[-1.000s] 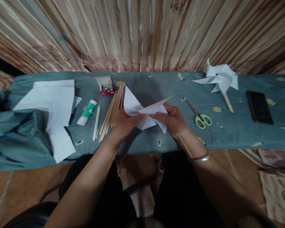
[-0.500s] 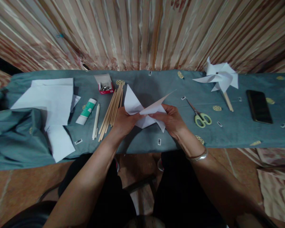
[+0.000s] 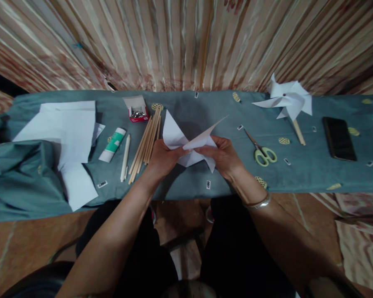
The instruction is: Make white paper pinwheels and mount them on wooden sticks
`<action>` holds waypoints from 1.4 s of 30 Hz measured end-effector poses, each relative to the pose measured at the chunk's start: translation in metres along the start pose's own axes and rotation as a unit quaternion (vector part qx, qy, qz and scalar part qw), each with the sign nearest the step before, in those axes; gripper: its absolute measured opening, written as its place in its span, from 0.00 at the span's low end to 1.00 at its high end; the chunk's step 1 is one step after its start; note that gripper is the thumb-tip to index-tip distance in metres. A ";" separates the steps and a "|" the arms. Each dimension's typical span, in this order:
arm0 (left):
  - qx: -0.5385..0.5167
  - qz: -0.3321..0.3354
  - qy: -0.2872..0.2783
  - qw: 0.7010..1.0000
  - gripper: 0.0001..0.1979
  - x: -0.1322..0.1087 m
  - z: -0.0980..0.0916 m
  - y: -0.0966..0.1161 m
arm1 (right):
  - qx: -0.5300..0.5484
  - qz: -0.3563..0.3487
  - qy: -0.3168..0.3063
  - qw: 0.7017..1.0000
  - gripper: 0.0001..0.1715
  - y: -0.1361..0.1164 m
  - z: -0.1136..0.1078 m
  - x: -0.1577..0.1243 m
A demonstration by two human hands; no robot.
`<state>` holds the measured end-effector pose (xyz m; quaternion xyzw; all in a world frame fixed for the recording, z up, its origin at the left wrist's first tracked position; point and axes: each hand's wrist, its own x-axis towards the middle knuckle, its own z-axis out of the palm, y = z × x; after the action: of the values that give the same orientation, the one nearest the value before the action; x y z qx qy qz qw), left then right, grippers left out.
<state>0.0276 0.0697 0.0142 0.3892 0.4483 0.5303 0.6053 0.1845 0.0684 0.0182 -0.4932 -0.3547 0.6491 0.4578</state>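
Observation:
Between my hands is a white paper pinwheel, its blades folded toward the middle and a couple of corners standing up. My left hand grips its left side, the thumb pressing near the centre. From the right, my right hand pinches the paper, thumb also close to the centre; the fingers beneath are partly hidden. Just left of my left hand lie several wooden sticks. Green-handled scissors rest to the right of my right hand.
On the cloth-covered table are white paper sheets, a glue stick, a white pen and an open box of metal pins. Rightward lie a finished-looking pinwheel on a stick and a black phone. A striped curtain hangs behind.

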 end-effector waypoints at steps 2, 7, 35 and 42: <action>0.006 -0.004 0.001 1.000 0.15 0.000 -0.001 -0.001 | -0.004 -0.001 0.002 1.000 0.12 0.000 0.000 0.000; 0.017 -0.005 0.007 1.000 0.16 0.000 0.000 0.000 | -0.026 -0.013 -0.016 0.999 0.12 0.004 -0.004 0.002; 0.033 0.019 0.006 0.999 0.13 0.003 -0.002 0.003 | 0.012 -0.025 -0.008 1.000 0.16 -0.002 -0.004 0.004; 0.007 0.002 0.000 1.000 0.12 0.002 -0.001 0.003 | -0.006 -0.023 -0.018 1.000 0.16 -0.004 -0.003 0.002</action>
<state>0.0262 0.0724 0.0162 0.3941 0.4512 0.5286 0.6014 0.1884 0.0713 0.0207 -0.4758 -0.3785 0.6449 0.4630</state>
